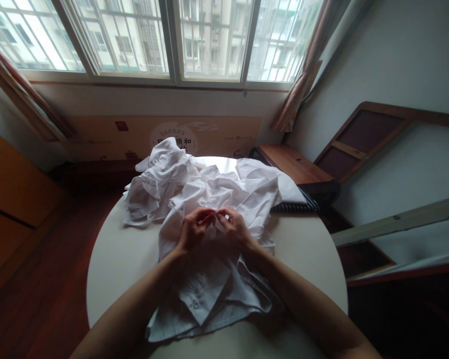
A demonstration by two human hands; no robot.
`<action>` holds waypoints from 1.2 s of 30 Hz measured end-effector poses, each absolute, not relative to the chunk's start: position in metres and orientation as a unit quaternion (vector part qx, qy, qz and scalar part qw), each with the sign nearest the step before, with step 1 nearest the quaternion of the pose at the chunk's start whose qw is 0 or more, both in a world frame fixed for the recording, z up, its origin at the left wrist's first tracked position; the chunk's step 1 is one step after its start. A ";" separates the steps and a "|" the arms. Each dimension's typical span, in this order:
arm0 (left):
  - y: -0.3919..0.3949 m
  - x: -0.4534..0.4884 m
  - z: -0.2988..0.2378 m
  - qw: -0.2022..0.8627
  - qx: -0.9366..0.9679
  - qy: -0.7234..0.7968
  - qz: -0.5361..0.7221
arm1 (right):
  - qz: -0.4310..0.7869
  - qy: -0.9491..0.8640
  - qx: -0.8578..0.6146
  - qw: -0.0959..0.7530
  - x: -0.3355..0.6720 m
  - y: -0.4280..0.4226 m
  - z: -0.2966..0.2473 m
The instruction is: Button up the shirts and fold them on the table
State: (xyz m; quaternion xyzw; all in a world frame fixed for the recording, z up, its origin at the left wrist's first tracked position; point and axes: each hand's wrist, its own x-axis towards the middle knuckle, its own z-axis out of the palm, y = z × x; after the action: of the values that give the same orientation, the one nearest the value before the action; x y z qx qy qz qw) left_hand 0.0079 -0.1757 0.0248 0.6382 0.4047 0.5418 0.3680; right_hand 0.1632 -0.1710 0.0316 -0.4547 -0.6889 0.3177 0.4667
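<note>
A white shirt (198, 286) lies spread and rumpled over the middle of the round table, its lower edge toward me. My left hand (196, 227) and my right hand (232, 227) meet above it, fingertips nearly touching. Both pinch the shirt's cloth, lifting a small fold between them. Whether a button sits in the fingers is too small to tell. Behind my left hand rises a crumpled heap of white cloth (157, 179). Beyond my right hand is a flatter, folded white garment (280, 182), resting on a dark striped cloth (297, 204).
The cream round table (112, 269) has a curved edge on both sides. A low wooden bench (295, 164) stands behind it at the right. Barred windows (209, 40) with curtains (299, 94) line the far wall. An orange-brown cabinet (7, 209) is at the left.
</note>
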 end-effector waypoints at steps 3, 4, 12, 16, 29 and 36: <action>-0.176 0.008 0.023 0.354 0.641 0.427 0.530 | 0.305 -0.700 -0.461 0.452 0.162 -0.174 0.034; -0.177 0.008 0.023 0.346 0.651 0.435 0.517 | 0.293 -0.705 -0.468 0.445 0.161 -0.175 0.035; -0.173 0.006 0.022 0.359 0.674 0.441 0.473 | 0.245 -0.710 -0.490 0.442 0.156 -0.179 0.036; -0.164 -0.009 0.032 0.314 0.632 0.486 0.516 | 0.254 -0.621 -0.547 0.499 0.175 -0.164 0.037; -0.182 -0.025 0.053 -0.069 0.748 0.556 0.356 | 0.030 -0.774 -0.554 0.305 0.214 -0.198 0.043; -0.222 -0.004 0.030 0.073 0.848 0.506 0.140 | -0.025 -0.828 -0.549 0.111 0.221 -0.228 0.031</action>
State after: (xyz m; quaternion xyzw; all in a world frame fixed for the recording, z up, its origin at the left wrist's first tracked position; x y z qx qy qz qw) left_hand -0.0043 -0.2216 0.0301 0.8479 0.5061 0.1403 0.0727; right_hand 0.2208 -0.2276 0.0314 -0.5493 -0.8278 -0.0253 0.1114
